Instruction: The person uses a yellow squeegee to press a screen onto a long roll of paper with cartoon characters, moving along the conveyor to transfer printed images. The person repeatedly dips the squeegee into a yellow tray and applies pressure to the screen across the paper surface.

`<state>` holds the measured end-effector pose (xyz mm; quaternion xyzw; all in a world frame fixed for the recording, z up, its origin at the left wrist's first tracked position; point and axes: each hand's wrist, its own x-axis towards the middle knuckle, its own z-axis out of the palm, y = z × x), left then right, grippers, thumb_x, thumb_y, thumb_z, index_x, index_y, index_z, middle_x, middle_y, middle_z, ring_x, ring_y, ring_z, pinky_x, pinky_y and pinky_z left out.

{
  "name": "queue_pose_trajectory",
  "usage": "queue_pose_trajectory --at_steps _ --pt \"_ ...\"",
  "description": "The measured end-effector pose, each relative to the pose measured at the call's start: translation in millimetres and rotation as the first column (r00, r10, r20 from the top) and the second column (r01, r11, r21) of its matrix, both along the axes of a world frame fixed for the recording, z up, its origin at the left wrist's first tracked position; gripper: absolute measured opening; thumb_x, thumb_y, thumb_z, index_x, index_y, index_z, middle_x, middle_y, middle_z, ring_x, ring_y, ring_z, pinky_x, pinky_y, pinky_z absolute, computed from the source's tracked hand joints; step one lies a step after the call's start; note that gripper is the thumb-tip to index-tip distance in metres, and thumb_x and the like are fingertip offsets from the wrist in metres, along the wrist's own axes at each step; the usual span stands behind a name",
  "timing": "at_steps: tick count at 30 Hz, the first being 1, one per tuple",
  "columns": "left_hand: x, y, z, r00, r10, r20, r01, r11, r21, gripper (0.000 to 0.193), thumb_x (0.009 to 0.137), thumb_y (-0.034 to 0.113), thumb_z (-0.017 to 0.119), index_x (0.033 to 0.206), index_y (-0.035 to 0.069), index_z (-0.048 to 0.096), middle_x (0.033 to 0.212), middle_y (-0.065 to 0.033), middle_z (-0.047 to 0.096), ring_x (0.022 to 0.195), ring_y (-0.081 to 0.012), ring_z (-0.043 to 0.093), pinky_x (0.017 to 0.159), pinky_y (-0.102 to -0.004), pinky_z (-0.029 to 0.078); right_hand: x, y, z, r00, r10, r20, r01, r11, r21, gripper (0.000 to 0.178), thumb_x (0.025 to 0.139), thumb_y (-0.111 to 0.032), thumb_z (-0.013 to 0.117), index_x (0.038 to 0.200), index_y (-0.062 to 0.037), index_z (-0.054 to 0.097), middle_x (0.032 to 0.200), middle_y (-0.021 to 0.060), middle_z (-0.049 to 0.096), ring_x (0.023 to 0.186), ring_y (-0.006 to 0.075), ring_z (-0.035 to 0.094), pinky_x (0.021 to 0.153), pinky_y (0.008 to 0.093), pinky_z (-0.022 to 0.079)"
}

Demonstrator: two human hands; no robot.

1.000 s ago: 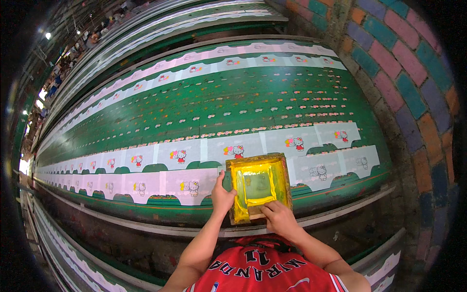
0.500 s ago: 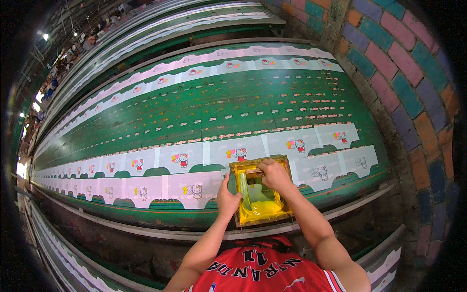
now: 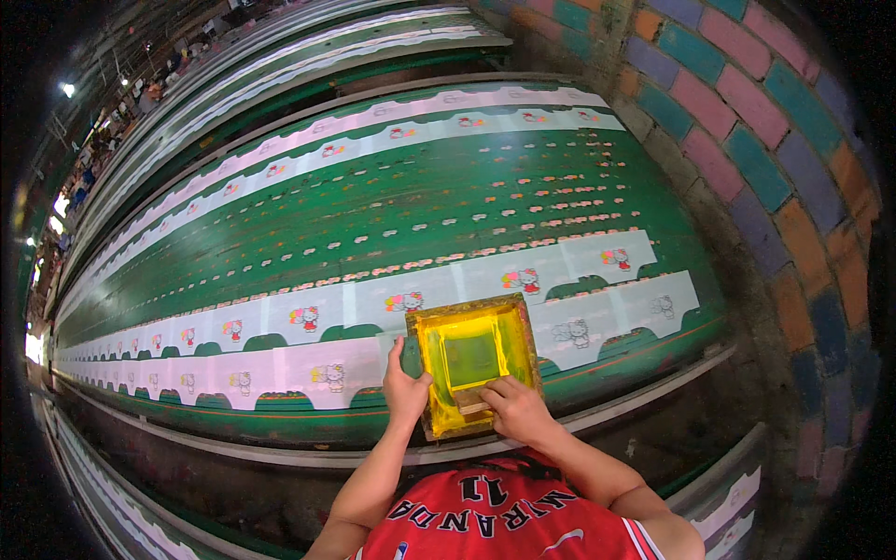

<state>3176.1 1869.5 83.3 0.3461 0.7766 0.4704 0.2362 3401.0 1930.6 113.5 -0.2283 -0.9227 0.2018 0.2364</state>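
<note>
Ink-stained, squarish frame [image 3: 467, 306] lies at the six o'clock edge of the green table [image 3: 308, 224], glossy yellow ink [image 3: 432, 347] thick inside. Left hand [image 3: 407, 390] at frame's nine o'clock, thumb and fingers clamped about its side. Right hand [image 3: 519, 411] at five, knuckles up, fingers pinching a flat wooden block [image 3: 472, 401] at six.

To our right we see a wall [image 3: 747, 121] of pink, teal, purple and orange bricks; before us runs a long green counter [image 3: 448, 170], and a white light [image 3: 68, 91] glows upper left.
</note>
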Motion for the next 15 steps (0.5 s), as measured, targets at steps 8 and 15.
queue_pose_trajectory --at_steps 8,15 --pt "124 78 -7 0.994 -0.016 0.107 0.013 1.000 0.026 0.086 0.074 0.002 0.075 0.153 0.008 0.042 0.138 -0.0237 0.062 0.125 -0.0380 0.062 0.104 -0.0423 0.049 117 74 5 0.996 -0.066 0.063 0.065 0.998 0.017 0.033 0.069 -0.001 0.067 0.102 -0.0024 0.068 0.100 0.0151 0.067 0.095 0.0353 0.065 0.083 0.0447 0.056" --pt "171 106 -20 0.999 0.000 0.042 0.002 0.998 -0.056 0.086 0.073 0.001 0.075 0.152 0.008 0.043 0.134 -0.0257 0.064 0.121 -0.0379 0.064 0.101 -0.0417 0.050 173 102 -14 0.995 -0.038 0.097 0.041 0.999 -0.032 0.034 0.070 0.000 0.067 0.104 -0.0017 0.067 0.104 0.0162 0.066 0.099 0.0363 0.064 0.086 0.0452 0.055"
